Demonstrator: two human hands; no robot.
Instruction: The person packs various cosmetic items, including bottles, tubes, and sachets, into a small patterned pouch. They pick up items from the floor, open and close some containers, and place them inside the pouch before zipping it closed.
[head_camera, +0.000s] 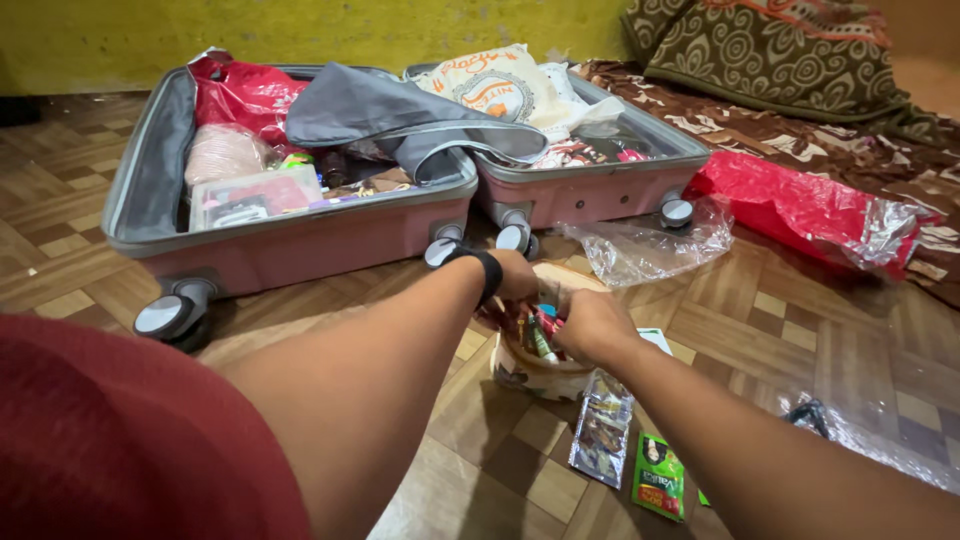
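Nearest, on the wood-pattern parquet floor (800, 340): two small sachets lie side by side just in front of the person, one silvery-brown foil sachet (601, 432), one green printed sachet (659, 477).

Just beyond them, a small round cream-coloured pouch (535, 372) stands open on the floor, stuffed with small tubes and packets; too crowded to count. Both hands are in its mouth. The left hand (517, 274), a black band at the wrist, grips the far rim of the pouch, fingers curled over it. The right hand (592, 324) is pinched closed on the contents at the near side; which item it has, I cannot tell.

Step in hand, by my reading: sorting or packing small items in the pouch. The next move calls for the left hand holding the rim wide.

Further off: one crumpled clear plastic bag (650, 245), one red plastic-wrapped bundle (810, 210) to the right. At the far edge of the floor, one pink hard-shell suitcase (300, 245) lies open, both halves full, a grey cloth (390, 115) draped across.
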